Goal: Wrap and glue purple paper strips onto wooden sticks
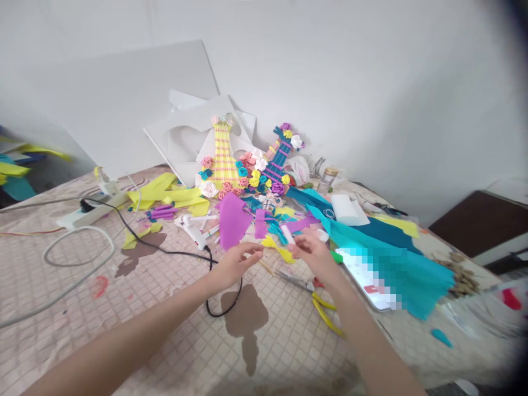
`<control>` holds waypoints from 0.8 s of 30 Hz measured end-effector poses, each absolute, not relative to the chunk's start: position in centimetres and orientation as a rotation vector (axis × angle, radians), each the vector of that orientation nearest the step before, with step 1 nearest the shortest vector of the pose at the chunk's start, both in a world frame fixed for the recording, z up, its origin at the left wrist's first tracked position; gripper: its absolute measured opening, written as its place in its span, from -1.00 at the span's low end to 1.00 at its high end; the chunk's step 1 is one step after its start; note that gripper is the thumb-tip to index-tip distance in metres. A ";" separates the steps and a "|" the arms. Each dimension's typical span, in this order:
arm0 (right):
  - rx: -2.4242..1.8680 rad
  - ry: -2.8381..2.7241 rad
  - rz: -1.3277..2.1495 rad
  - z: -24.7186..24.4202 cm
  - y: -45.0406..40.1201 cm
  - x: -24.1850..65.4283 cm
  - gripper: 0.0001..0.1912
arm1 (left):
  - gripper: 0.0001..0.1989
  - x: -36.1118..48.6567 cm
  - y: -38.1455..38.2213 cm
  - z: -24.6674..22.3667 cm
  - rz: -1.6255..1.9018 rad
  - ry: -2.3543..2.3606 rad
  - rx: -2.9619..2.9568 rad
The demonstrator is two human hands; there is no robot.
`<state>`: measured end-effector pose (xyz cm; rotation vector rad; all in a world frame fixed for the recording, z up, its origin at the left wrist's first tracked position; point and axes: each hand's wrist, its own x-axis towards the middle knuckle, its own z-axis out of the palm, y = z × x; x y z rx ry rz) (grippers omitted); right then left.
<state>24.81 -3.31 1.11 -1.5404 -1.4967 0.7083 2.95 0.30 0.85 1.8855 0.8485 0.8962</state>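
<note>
My left hand [237,266] hovers over the near side of the paper pile, its fingers loosely curved and apart, with nothing visible in them. To its right, my right hand [314,254] pinches a small white cylinder [287,235]. A twisted yellow paper piece [280,248] lies between the two hands, close to the right fingertips. Pliers with yellow handles [325,313] rest below the right hand. Left of the pile is a white glue gun [193,234] with a black cord. Purple paper [234,221] lies just beyond my left hand.
Two guitar-shaped pieces, one yellow [223,154] and one blue [279,158], stand decorated with paper flowers at the back. A power strip [93,209] with looping cables sits left. Teal paper [396,264], a phone [363,278], a white roll [345,209] and a jar [328,179] are right.
</note>
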 end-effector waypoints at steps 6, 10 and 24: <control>-1.359 -1.535 0.977 0.3 -3.0 20.2 -0.75 | -0.70 5.5 0.9 -0.3 0.989 0.799 1.622; -1.370 -1.615 1.014 0.3 -2.4 20.9 -0.76 | -0.70 4.9 1.3 -0.9 1.040 0.814 1.427; -1.538 -2.155 0.673 -1.2 8.4 16.2 -0.73 | -0.70 3.2 -0.5 -0.6 1.047 0.794 1.361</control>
